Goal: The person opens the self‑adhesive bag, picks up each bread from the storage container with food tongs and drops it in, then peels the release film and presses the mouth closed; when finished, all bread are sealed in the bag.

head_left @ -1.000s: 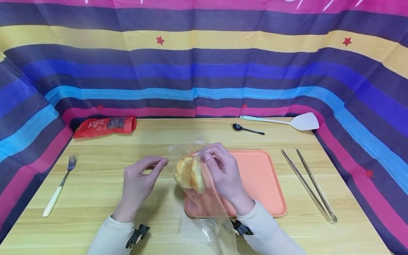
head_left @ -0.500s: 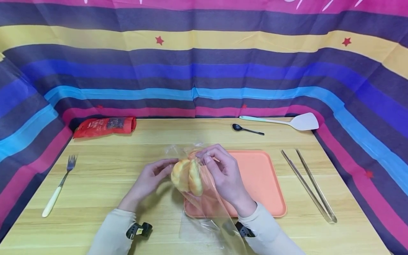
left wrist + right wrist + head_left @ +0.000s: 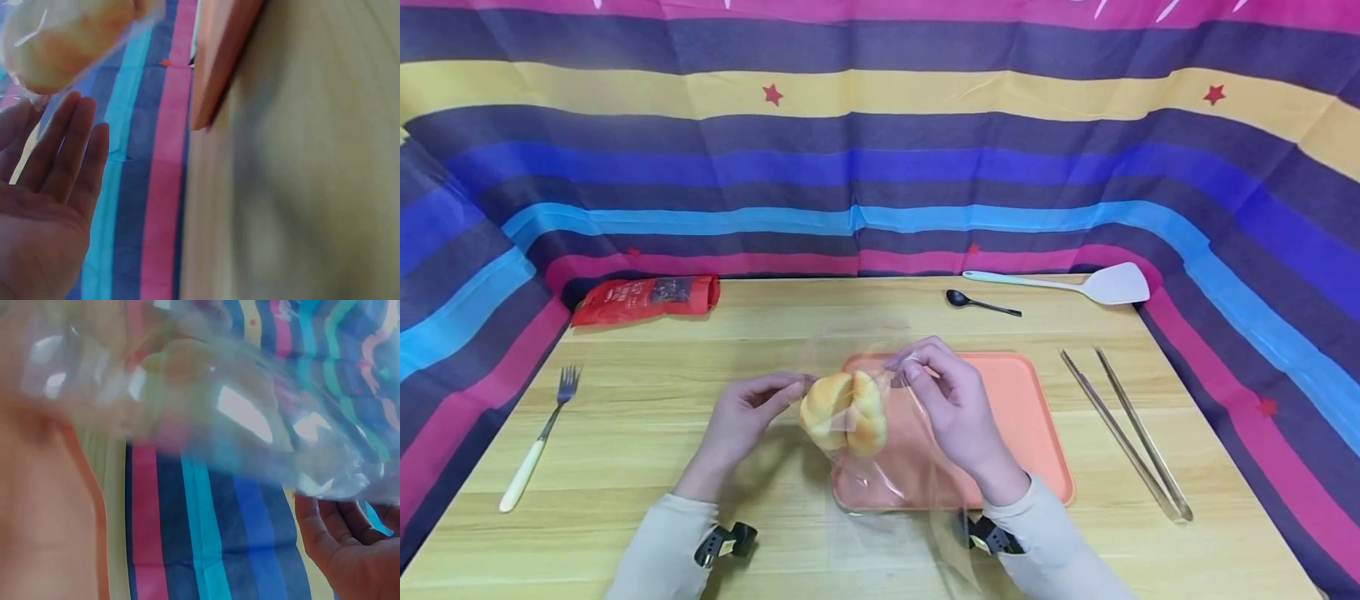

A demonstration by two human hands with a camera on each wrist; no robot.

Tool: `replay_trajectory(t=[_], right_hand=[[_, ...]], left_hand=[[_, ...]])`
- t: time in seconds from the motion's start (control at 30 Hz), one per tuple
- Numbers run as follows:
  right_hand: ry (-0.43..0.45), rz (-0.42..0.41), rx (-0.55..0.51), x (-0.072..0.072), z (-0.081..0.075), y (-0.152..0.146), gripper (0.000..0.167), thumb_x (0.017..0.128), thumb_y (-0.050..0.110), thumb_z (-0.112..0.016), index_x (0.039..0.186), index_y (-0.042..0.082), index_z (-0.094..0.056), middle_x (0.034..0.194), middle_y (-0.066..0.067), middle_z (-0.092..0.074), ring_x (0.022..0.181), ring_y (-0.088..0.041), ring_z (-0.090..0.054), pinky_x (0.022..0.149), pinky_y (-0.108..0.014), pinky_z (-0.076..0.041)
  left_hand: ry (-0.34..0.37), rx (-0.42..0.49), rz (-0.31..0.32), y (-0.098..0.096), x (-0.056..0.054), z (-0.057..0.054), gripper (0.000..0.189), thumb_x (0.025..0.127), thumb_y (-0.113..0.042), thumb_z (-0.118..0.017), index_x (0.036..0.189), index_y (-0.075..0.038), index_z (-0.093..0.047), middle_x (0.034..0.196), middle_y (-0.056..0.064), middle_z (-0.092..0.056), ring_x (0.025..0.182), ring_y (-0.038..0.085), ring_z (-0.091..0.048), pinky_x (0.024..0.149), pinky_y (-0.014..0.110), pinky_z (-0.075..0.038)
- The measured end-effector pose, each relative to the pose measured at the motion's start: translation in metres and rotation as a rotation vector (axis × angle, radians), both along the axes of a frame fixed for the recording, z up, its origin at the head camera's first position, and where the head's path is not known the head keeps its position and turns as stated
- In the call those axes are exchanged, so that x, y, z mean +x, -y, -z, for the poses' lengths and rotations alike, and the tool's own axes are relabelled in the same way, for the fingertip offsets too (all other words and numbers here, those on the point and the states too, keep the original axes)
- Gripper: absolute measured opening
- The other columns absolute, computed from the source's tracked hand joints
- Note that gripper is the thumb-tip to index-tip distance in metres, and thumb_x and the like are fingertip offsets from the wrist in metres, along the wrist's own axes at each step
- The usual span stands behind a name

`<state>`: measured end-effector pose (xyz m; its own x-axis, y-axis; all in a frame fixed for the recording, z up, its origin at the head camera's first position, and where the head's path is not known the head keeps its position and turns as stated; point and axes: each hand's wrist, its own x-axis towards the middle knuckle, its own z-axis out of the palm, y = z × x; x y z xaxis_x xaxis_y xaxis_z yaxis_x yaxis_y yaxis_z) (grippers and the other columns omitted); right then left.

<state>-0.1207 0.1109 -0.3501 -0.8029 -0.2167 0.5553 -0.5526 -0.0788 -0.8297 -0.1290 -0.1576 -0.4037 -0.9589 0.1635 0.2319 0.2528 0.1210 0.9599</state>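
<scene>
A clear plastic bag [image 3: 887, 475] hangs between the two hands, over the left part of the pink tray [image 3: 1022, 433]. Inside it are golden bread rolls [image 3: 827, 412], lying side by side. My left hand [image 3: 748, 421] pinches the bag's upper left edge between thumb and forefinger; in the left wrist view its other fingers [image 3: 65, 150] stretch out below the bread. With thumb and fingertips my right hand [image 3: 951, 396] pinches the bag's upper right edge. The right wrist view shows the shiny film [image 3: 244, 415] blurred above the right hand [image 3: 356, 544].
A fork [image 3: 542, 442] lies at the left and metal tongs [image 3: 1127, 433] at the right. Toward the back are a red packet [image 3: 647, 300], a black spoon [image 3: 981, 303] and a white spatula [image 3: 1116, 286]. A striped cloth [image 3: 850, 167] surrounds the table.
My left hand has moved right to the bag and pinches its edge. The right hand has shifted slightly right, spreading the bag, and the bread has turned to face the camera more.
</scene>
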Motion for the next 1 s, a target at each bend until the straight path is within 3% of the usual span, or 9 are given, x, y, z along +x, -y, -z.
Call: replay_trajectory(t=[0.1, 0.23, 0.43, 0.63, 0.83, 1.0], right_hand=[[0.018, 0.024, 0.029, -0.001, -0.001, -0.009, 0.017, 0.098, -0.006, -0.05, 0.089, -0.005, -0.063, 0.096, -0.015, -0.062, 0.085, -0.025, -0.062, 0.078, -0.033, -0.056], [0.024, 0.085, 0.097, -0.003, -0.002, -0.019, 0.017, 0.098, -0.005, -0.052, 0.088, -0.001, -0.065, 0.094, -0.011, -0.063, 0.088, -0.024, -0.061, 0.079, -0.03, -0.054], [-0.045, 0.208, 0.225, -0.003, -0.007, -0.033, 0.015, 0.099, 0.0, -0.056, 0.093, 0.006, -0.069, 0.097, -0.002, -0.065, 0.091, -0.02, -0.061, 0.081, -0.027, -0.052], [-0.127, 0.298, 0.294, -0.004, -0.007, -0.043, 0.014, 0.097, 0.001, -0.06, 0.097, 0.008, -0.072, 0.098, -0.001, -0.067, 0.093, -0.017, -0.061, 0.083, -0.026, -0.05], [-0.121, 0.308, 0.286, -0.007, -0.008, -0.045, 0.015, 0.097, 0.0, -0.06, 0.098, 0.007, -0.073, 0.097, 0.001, -0.068, 0.092, -0.017, -0.062, 0.083, -0.026, -0.05], [-0.103, 0.325, 0.274, -0.008, -0.01, -0.048, 0.016, 0.098, 0.002, -0.059, 0.099, 0.009, -0.073, 0.096, 0.003, -0.068, 0.09, -0.017, -0.062, 0.082, -0.025, -0.05]], left_hand=[[-0.057, 0.021, -0.047, -0.002, 0.003, -0.009, 0.017, 0.095, -0.004, -0.065, 0.108, 0.004, -0.072, 0.107, 0.012, -0.072, 0.102, 0.018, -0.068, 0.086, 0.03, -0.055], [-0.208, 0.002, -0.124, -0.007, 0.008, -0.022, 0.015, 0.094, 0.003, -0.064, 0.104, 0.003, -0.074, 0.103, 0.012, -0.073, 0.094, 0.016, -0.07, 0.081, 0.027, -0.056], [-0.465, -0.108, -0.212, -0.015, 0.013, -0.036, 0.018, 0.088, 0.01, -0.066, 0.101, 0.0, -0.075, 0.099, 0.009, -0.074, 0.088, 0.011, -0.068, 0.072, 0.021, -0.055], [-0.662, -0.128, -0.254, -0.024, 0.01, -0.045, 0.018, 0.083, 0.014, -0.067, 0.095, 0.003, -0.075, 0.092, 0.014, -0.073, 0.084, 0.013, -0.069, 0.072, 0.016, -0.053], [-0.687, -0.132, -0.258, -0.029, 0.008, -0.049, 0.02, 0.085, 0.016, -0.064, 0.098, 0.002, -0.071, 0.092, 0.011, -0.074, 0.083, 0.012, -0.069, 0.074, 0.017, -0.054], [-0.661, -0.05, -0.198, -0.033, 0.005, -0.049, 0.017, 0.091, 0.017, -0.056, 0.1, 0.005, -0.063, 0.096, 0.014, -0.073, 0.085, 0.014, -0.069, 0.074, 0.022, -0.055]])
